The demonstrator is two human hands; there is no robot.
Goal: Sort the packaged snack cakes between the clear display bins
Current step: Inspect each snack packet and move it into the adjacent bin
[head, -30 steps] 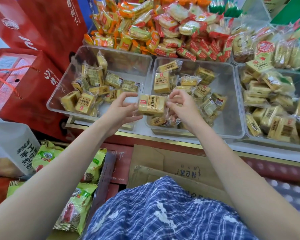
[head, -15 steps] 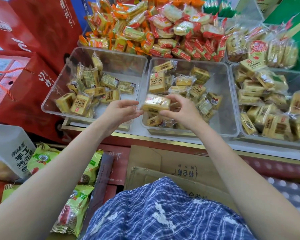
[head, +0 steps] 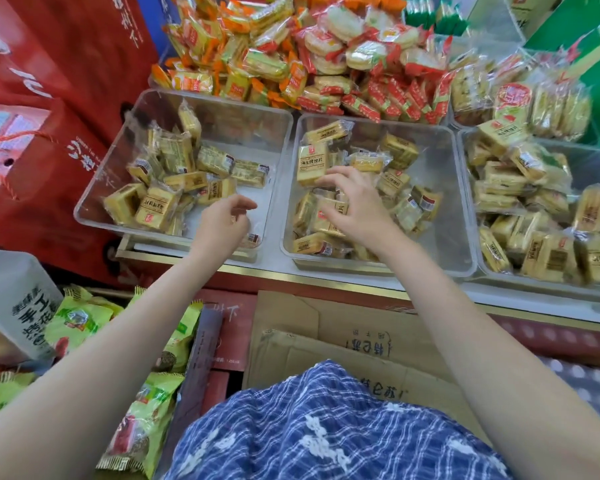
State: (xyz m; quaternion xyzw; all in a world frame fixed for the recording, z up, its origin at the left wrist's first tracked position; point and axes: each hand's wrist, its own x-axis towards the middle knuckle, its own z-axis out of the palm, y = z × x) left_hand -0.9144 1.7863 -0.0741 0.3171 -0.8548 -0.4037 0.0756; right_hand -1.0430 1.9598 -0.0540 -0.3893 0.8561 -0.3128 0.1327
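Three clear display bins stand side by side: the left bin (head: 222, 109), the middle bin (head: 440, 230) and the right bin (head: 465, 143), each holding several yellow packaged snack cakes. My right hand (head: 355, 207) hovers over the middle bin with its fingers spread and bent, fingertips touching an upright snack cake (head: 310, 161); more cakes lie beneath the palm. My left hand (head: 226, 223) hangs over the front right corner of the left bin, fingers loosely curled, holding nothing.
Behind the bins lie piles of orange-wrapped snacks (head: 243, 60) and red-wrapped snacks (head: 378, 95). Red gift bags (head: 49, 140) stand at the left. Green snack packs (head: 80, 320), a white bag (head: 18, 306) and a cardboard box (head: 326, 327) sit below the counter edge.
The snack cake that both hands held over the middle bin has been let go. My right hand has moved further into the middle bin; my left hand has drifted over the left bin.
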